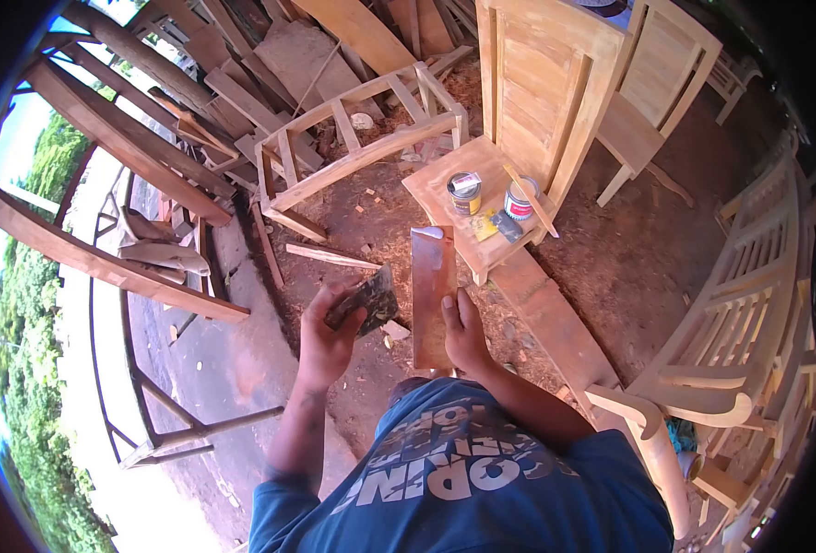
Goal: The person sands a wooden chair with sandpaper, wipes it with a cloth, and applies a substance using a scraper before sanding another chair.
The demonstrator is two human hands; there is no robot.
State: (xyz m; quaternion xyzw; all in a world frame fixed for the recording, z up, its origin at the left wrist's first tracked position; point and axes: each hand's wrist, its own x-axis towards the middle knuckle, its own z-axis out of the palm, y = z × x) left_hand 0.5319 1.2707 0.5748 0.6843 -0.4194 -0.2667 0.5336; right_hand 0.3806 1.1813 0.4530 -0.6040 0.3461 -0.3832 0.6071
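Holding board (432,300) by edge in right grip (464,334), left grip (327,334) on plate (369,300)

Unfinished wooden frame (362,162) on the dirt floor (602,276); rough planks (293,60) piled beyond it; slatted wooden bench (703,375) at right; green foliage (35,369) outdoors, far left.

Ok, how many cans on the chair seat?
2. Yellow-labelled can on the picture's left; red-and-white-labelled can to its right, with a wooden stick across its top. No others visible on the seat.
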